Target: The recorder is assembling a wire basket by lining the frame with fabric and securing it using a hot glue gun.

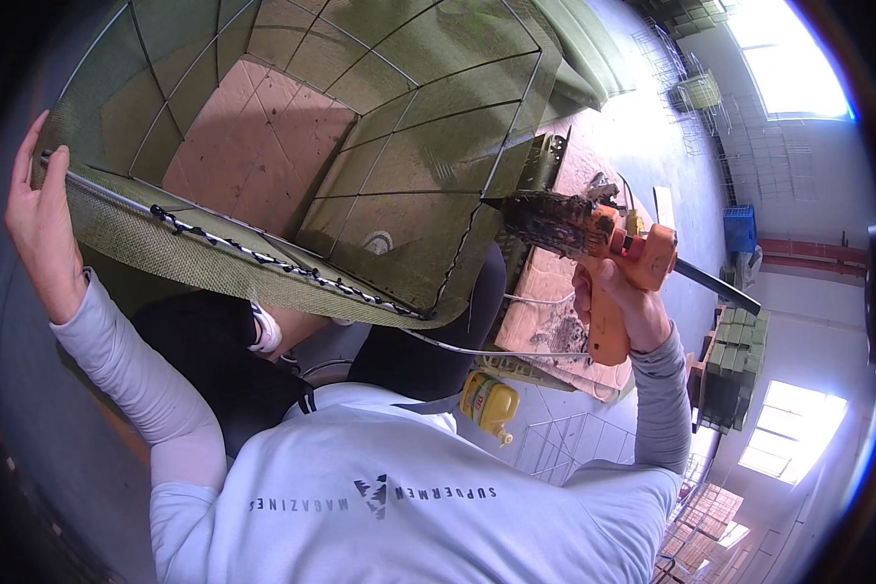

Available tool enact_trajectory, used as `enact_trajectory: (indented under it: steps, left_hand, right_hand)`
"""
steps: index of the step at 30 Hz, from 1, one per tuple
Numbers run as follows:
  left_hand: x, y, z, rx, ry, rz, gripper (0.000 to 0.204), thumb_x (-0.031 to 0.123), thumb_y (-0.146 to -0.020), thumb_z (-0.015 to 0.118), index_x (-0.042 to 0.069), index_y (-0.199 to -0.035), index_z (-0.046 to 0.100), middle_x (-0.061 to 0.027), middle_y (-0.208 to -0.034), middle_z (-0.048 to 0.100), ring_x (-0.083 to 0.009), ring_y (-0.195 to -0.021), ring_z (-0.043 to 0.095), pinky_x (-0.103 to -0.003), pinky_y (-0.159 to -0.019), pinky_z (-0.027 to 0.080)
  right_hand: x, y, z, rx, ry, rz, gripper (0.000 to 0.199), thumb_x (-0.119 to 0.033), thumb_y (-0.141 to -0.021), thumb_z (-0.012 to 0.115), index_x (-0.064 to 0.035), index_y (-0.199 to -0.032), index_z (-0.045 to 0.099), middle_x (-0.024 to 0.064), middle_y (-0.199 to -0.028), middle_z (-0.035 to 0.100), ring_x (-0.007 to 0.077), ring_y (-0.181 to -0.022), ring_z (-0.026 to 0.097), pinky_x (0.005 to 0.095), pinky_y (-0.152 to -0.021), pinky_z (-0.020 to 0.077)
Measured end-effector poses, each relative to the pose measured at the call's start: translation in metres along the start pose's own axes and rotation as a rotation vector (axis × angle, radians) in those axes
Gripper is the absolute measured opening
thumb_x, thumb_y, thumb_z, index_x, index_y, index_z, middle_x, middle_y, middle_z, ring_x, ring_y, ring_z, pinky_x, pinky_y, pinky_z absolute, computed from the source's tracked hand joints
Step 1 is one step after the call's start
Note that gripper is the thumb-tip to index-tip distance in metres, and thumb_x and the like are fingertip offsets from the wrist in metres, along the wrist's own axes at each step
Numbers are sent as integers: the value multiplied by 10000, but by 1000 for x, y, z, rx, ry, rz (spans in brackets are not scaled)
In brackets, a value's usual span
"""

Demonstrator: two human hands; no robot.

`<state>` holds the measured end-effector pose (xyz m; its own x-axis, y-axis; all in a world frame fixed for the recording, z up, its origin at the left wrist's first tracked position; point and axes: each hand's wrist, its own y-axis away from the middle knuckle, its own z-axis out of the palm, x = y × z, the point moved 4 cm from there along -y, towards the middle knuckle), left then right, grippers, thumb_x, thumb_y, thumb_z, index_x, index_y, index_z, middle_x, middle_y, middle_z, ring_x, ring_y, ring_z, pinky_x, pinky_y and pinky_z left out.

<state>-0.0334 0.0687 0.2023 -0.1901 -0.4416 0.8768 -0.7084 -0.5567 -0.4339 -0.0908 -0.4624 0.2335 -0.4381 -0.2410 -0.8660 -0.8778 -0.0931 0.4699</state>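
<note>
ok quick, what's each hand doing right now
Left hand: closed on the corner rim of the green mesh basket.
Right hand: closed around the grip of the orange glue gun.

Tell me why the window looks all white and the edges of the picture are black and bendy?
In the head view, the window is blown out by daylight, so no detail shows there; a second window glares too. The fisheye lens bends straight lines near the rim and leaves black corners. The middle stays sharp: the wire basket and the orange glue gun in the right hand look clear.
</note>
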Motion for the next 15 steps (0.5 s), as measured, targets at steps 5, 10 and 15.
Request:
enact_trajectory:
  steps: [5,10,15]
  left_hand:
    - [2,2,1,-5,-5,-6,373,19,-869,567,23,-1242,569,-90,-1108,625,-113,-935,604,-232,-845,465]
    - [5,2,2,3,-6,16,372,12,-869,564,21,-1240,569,-84,-1103,627,-110,-933,603,-229,-840,464]
    - [4,2,2,0,10,17,371,6,-869,564,17,-1240,567,-85,-1108,624,-105,-935,600,-224,-835,464]
  right_hand:
    - [-1,-3,1,34,-12,3,269,-266,-900,621,-24,-996,551,48,-810,564,120,-653,562,276,-544,484]
    - [-4,-5,-1,43,15,10,271,-272,-899,622,-29,-995,553,43,-808,565,115,-648,563,273,-543,485]
    - [-11,-10,3,27,77,-7,275,-279,-896,627,-29,-986,556,39,-798,563,113,-624,556,263,-534,479]
